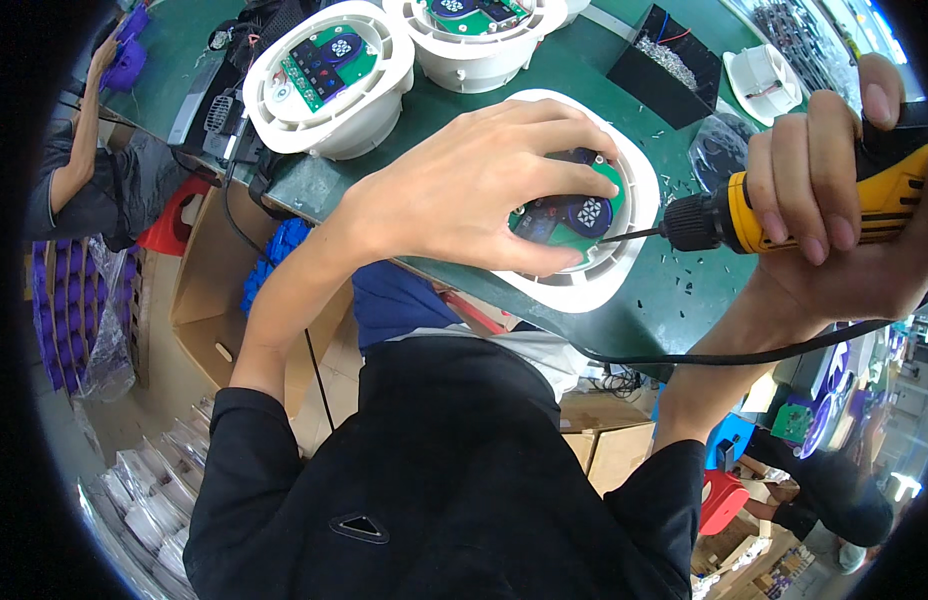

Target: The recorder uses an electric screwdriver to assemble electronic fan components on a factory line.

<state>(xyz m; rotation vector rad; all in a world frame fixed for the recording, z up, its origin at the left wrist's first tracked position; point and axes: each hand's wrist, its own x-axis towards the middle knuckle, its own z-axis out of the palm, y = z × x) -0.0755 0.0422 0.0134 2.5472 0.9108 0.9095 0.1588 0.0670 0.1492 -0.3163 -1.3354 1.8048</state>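
Note:
My left hand (484,185) presses down on a green circuit board (569,218) seated in a round white plastic housing (634,215) on the green table. My right hand (834,200) grips a yellow and black electric screwdriver (784,210). Its thin bit points left and its tip touches the board's right edge, just beside my left fingertips. A black cable runs from the screwdriver down under my right forearm.
Two more white housings with green boards (329,80) (474,35) stand at the table's far side. A black bin of small screws (664,60) and a white part (764,80) sit at the upper right. Another person (94,160) works at the far left. Cardboard boxes (214,300) lie below the table.

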